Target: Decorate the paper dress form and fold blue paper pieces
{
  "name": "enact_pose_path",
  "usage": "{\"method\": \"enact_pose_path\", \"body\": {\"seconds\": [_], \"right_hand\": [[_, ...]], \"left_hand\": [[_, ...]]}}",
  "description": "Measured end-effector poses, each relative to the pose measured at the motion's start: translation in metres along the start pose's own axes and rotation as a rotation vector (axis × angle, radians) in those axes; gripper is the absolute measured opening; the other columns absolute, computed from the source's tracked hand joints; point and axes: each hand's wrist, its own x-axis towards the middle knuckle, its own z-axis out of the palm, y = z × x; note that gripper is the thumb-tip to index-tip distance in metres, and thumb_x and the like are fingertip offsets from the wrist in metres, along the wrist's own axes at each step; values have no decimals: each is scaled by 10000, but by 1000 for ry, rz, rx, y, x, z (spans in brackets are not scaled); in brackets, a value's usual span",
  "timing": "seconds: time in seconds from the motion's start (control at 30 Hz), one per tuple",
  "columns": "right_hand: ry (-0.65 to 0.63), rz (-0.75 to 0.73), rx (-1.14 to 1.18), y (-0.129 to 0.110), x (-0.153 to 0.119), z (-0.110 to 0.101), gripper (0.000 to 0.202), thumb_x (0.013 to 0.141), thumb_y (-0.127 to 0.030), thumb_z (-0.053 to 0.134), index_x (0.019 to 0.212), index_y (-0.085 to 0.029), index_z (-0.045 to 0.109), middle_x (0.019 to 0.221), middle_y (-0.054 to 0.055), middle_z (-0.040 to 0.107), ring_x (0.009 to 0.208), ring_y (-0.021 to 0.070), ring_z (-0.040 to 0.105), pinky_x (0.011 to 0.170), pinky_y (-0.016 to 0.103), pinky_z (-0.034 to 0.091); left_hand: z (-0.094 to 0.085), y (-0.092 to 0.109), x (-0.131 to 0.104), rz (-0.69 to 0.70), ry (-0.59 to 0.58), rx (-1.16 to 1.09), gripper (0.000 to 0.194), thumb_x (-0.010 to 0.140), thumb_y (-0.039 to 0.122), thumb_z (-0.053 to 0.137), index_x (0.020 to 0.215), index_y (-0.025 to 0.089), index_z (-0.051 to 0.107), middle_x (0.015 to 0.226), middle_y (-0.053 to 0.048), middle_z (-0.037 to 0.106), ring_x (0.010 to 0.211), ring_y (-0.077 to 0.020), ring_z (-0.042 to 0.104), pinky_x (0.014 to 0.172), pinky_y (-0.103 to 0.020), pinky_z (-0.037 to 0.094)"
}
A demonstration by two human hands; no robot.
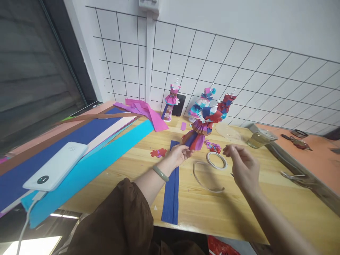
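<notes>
The fingers of my left hand (181,156) are closed at the lower hem of a crepe-paper doll dress (198,136), which has a ruffled waist and a blue, red and magenta skirt. My right hand (243,166) is raised to the right of it, thumb and fingers pinched together; what they hold, if anything, is too small to make out. A roll of narrow tape (208,160) lies between the two hands. Below it on the table is a loose pale curved strip (195,174). A folded blue crepe strip (170,203) runs under my left wrist.
More paper dresses, including a pink one (172,102) and a red one (227,102), stand by the wall near a dark phone (180,105). Crepe sheets (117,147) and a white power bank (57,165) lie left. A glass jar (260,138) and scissors (294,177) are right.
</notes>
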Motion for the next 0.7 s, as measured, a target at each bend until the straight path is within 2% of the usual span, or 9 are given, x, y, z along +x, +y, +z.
{"method": "enact_pose_path", "body": {"seconds": [0.1,0.2,0.3,0.5,0.7], "right_hand": [[-85,-9,-98,-6,-26,2,113,736,-375,531,694,-290,591,679,3,587,691,209,574,647,344,451],[-160,-33,-176,0,-42,-2,176,726,-377,546,595,-259,558,616,6,566,631,211,559,619,346,435],[-216,19,-186,8,-57,-8,245,744,-387,514,541,-252,535,567,-6,539,572,197,542,569,328,422],[-204,162,-150,11,-85,-16,297,764,-403,466,506,-258,492,507,-15,475,496,196,500,479,316,384],[-214,128,-154,10,-91,-15,304,780,-390,452,519,-239,485,516,-6,467,504,191,489,501,312,379]], "left_hand": [[-1,1,1,-3,-3,-2,107,686,22,465,604,87,487,531,-95,592,538,-132,597,556,-216,464],[-2,2,3,-9,4,-2,118,691,26,459,595,88,486,518,-93,589,525,-126,594,546,-207,466],[-2,2,3,-17,13,2,109,690,28,460,605,82,499,524,-93,596,518,-122,594,536,-201,468],[0,1,0,-9,22,29,133,685,16,444,588,81,507,528,-85,601,498,-110,584,515,-193,469],[2,-1,-1,18,5,67,153,667,-43,447,587,71,512,505,-71,584,496,-97,575,522,-178,465]]}}
